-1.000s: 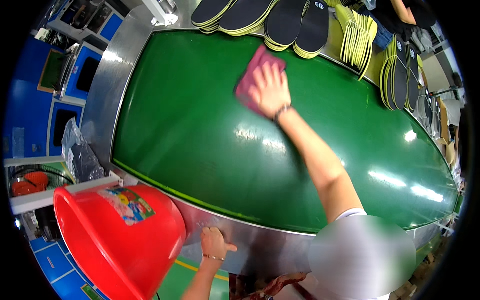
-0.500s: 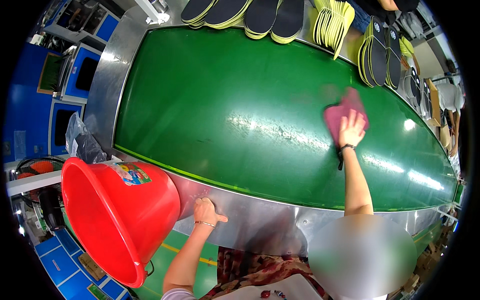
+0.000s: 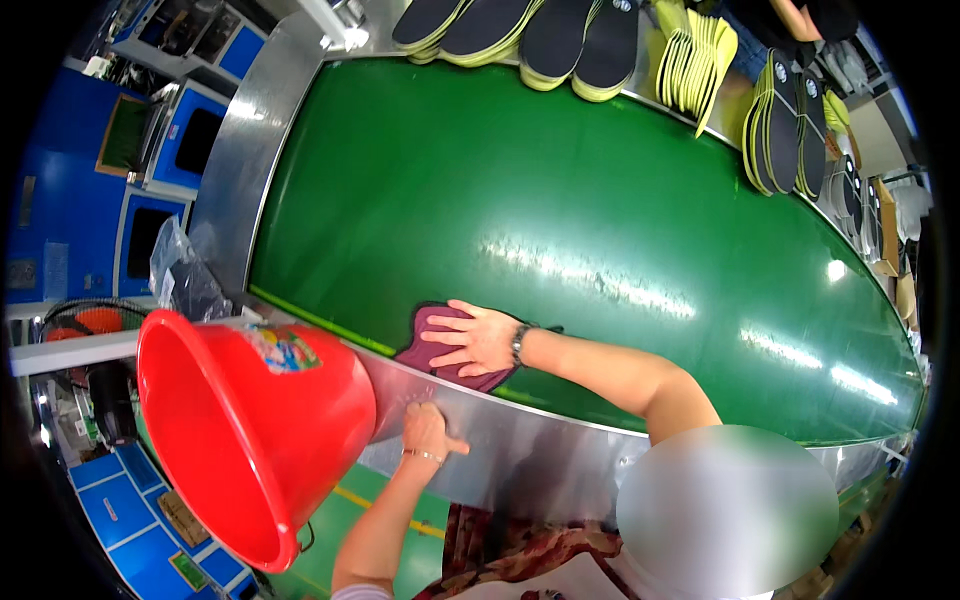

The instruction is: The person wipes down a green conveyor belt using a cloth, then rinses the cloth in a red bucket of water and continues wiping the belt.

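A dark maroon cloth (image 3: pixel 428 330) lies on the green belt surface (image 3: pixel 420 180), along its near edge. My right hand (image 3: pixel 482 340) presses flat on top of the cloth with the fingers spread, its forearm reaching across from the right. On the metal rim (image 3: pixel 500 430) below, my left hand (image 3: pixel 426 428) rests with its fingers curled in and the thumb sticking out to the right. Nothing shows in that hand. Just left of it stands a large red bucket (image 3: pixel 335 400), tilted so that its mouth faces left.
Pairs of black and yellow-green insoles (image 3: pixel 490 30) lie in stacks along the far rim, with a fanned yellow-green stack (image 3: pixel 697 65) beside them. A clear plastic bag (image 3: pixel 185 270) sits behind the bucket. Blue machines (image 3: pixel 185 130) stand at the left. Another person's arm (image 3: pixel 795 18) shows at the far right.
My right hand and the cloth have swept from the far right of the green surface to its near left edge. My left hand stays on the rim. The whole view has shifted slightly.
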The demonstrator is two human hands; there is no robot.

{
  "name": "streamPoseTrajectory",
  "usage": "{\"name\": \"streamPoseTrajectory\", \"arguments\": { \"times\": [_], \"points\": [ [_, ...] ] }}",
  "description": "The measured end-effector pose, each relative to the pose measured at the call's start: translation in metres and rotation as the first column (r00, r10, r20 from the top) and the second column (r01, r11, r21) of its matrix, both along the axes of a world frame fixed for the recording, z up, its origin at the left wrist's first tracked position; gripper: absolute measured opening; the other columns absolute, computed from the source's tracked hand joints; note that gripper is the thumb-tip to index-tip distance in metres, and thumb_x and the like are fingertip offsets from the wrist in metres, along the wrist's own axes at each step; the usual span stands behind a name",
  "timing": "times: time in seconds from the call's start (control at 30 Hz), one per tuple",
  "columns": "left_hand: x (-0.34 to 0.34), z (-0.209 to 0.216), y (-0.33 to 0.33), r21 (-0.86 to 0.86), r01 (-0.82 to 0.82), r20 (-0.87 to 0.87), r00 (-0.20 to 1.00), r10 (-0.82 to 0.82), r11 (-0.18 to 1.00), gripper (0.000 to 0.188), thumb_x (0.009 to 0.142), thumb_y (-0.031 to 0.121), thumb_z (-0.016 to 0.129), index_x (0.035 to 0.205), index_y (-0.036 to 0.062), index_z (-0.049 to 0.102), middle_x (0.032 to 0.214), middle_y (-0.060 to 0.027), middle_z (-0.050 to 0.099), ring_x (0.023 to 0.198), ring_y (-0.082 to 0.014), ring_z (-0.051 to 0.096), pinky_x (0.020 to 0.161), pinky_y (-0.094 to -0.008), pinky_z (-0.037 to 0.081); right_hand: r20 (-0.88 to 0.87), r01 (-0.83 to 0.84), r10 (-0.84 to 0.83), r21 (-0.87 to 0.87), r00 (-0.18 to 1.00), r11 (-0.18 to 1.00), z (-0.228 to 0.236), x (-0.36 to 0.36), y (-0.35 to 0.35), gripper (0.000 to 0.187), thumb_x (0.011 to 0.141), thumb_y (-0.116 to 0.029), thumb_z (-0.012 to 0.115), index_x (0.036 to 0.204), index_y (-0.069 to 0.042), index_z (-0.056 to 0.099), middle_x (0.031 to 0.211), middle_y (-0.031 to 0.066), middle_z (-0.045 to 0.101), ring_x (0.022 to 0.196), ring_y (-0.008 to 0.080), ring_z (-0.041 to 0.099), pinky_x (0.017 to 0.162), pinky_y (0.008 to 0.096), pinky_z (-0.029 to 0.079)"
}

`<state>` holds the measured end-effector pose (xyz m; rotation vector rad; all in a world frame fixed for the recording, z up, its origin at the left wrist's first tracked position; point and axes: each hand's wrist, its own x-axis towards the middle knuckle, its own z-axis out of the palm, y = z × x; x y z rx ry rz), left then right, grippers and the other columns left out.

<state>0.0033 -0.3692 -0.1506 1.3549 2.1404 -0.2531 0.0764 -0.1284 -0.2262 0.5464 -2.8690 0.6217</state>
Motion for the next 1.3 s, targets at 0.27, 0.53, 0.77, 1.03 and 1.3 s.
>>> {"name": "streamPoseTrajectory", "arguments": {
  "times": [0.27,0.53,0.77,1.03,1.3],
  "points": [
    [0.007,0.003,0.007,-0.039,-0.050,-0.085,0.995,0.046,0.998,0.081,0.032,0.048,0.089,0.083,-0.0045,0.053,0.081,-0.0178,0.057,0.084,-0.0330,0.056,0.075,-0.0403,0.048,-0.107,0.957,-0.973,0.228,0.206,0.177,0.019,-0.055,0.253,0.044,0.084,-0.046,0.047,0.119,-0.022,0.059,0.135,0.0054,0.048,0.127,0.0292,0.038,0.101,0.0547,0.031],
    [0.006,0.012,0.019,-0.167,-0.016,-0.030,0.999,0.011,0.986,0.083,0.035,0.050,0.088,0.084,-0.0069,0.053,0.086,-0.0219,0.057,0.087,-0.0352,0.054,0.079,-0.0402,0.048,-0.002,0.927,-0.953,0.233,-0.303,-0.295,0.005,-0.100,0.311,0.075,0.092,-0.052,0.034,0.144,0.002,0.030,0.151,0.0251,0.025,0.141,0.0444,0.015,0.113,0.0587,0.006],
    [0.012,0.015,0.020,-0.184,-0.039,-0.044,0.999,0.031,0.982,0.084,0.034,0.050,0.087,0.084,-0.0082,0.054,0.084,-0.0199,0.057,0.087,-0.0350,0.054,0.078,-0.0400,0.048,0.069,0.978,-0.994,0.196,-0.087,-0.072,0.007,-0.147,0.295,0.077,0.092,-0.053,0.038,0.144,0.003,0.030,0.147,0.0223,0.034,0.138,0.0394,0.027,0.111,0.0558,0.015],
    [0.006,0.015,0.021,-0.196,0.006,-0.115,0.993,-0.029,0.981,0.086,0.039,0.054,0.086,0.090,-0.0077,0.056,0.087,-0.0137,0.058,0.091,-0.0288,0.055,0.079,-0.0360,0.049,0.049,0.364,-0.378,0.184,0.924,0.913,0.042,-0.103,0.037,0.056,0.087,-0.048,0.049,0.132,-0.015,0.052,0.144,0.0147,0.041,0.138,0.0369,0.030,0.111,0.0573,0.021],
    [0.001,0.000,0.004,-0.173,-0.109,-0.048,0.994,0.102,0.979,0.094,0.032,0.047,0.091,0.095,-0.0111,0.053,0.093,-0.0247,0.060,0.094,-0.0382,0.057,0.084,-0.0398,0.049,-0.070,0.597,-0.602,0.262,0.796,0.758,0.023,0.029,0.139,0.047,0.086,-0.050,0.049,0.129,-0.032,0.055,0.151,0.0059,0.034,0.139,0.0308,0.027,0.111,0.0583,0.017]
  ]
}}
